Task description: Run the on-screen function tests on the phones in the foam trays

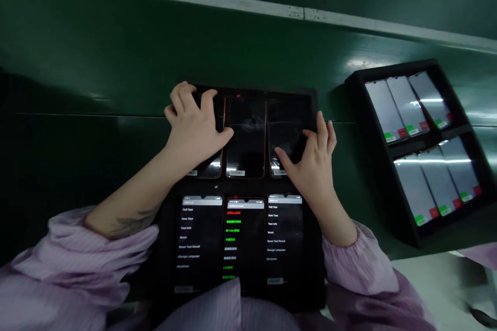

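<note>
A black tray [314, 97] in front of me holds two rows of smartphones. My left hand [194, 126] lies over the upper left phone [213, 168], its fingers spread across the top end and its thumb toward the middle phone [245, 137]. Over the upper right phone [285, 124] is my right hand [314, 160], thumb at the screen and other fingers apart near the tray's right wall. These upper screens are dark. In the lower row, a left phone [200, 243] and a right phone [284, 240] show menus; the center phone [244, 238] shows red, green and white lines.
To the right, a second black tray [404, 151] stands at an angle, holding several phones with pale screens and red and green marks. Both trays rest on a green table [116, 62]. A pale metal strip [248, 2] runs along the far side.
</note>
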A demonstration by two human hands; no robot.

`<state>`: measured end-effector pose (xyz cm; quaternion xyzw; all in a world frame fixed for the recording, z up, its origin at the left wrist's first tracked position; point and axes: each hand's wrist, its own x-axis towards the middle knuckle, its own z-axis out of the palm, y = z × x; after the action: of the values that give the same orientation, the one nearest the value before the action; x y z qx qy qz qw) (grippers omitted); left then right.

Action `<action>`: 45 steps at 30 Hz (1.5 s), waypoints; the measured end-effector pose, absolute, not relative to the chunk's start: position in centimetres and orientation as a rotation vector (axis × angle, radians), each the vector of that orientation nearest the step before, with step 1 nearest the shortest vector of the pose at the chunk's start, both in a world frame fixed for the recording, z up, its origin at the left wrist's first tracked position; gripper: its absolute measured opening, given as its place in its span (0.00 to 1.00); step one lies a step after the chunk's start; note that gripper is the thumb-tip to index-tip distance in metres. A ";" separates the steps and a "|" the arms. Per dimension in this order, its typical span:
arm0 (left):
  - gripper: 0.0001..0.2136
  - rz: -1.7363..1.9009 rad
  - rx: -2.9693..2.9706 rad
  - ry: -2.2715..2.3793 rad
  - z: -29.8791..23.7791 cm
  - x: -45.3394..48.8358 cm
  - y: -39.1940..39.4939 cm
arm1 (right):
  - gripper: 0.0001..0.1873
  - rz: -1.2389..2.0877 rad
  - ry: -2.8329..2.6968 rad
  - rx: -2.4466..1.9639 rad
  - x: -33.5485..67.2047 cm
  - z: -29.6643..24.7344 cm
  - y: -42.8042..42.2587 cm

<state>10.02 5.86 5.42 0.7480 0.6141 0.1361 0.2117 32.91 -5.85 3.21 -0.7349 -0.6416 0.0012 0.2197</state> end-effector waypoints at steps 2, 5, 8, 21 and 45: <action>0.36 0.432 2.040 1.655 5.0 9.7 6.2 | 0.33 0.042 -1.754 -2.037 33.0 3.3 -5.9; 0.37 0.456 2.000 1.642 4.8 9.2 6.3 | 0.32 0.049 -1.707 -2.048 32.7 3.6 -5.9; 0.40 0.485 2.004 1.613 4.8 8.8 6.2 | 0.26 0.025 -1.750 -1.988 31.8 4.3 -5.6; 0.42 0.467 2.063 1.496 4.4 8.2 6.5 | 0.17 0.284 -2.043 -1.937 27.9 6.8 -3.9; 0.49 0.241 2.041 1.533 6.7 8.4 6.3 | 0.21 0.318 -2.076 -1.924 28.8 7.1 -2.7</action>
<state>8.37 6.29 6.72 0.7631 0.5732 0.0903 0.2846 28.79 -2.72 7.11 -0.6681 -0.7212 0.1104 0.1461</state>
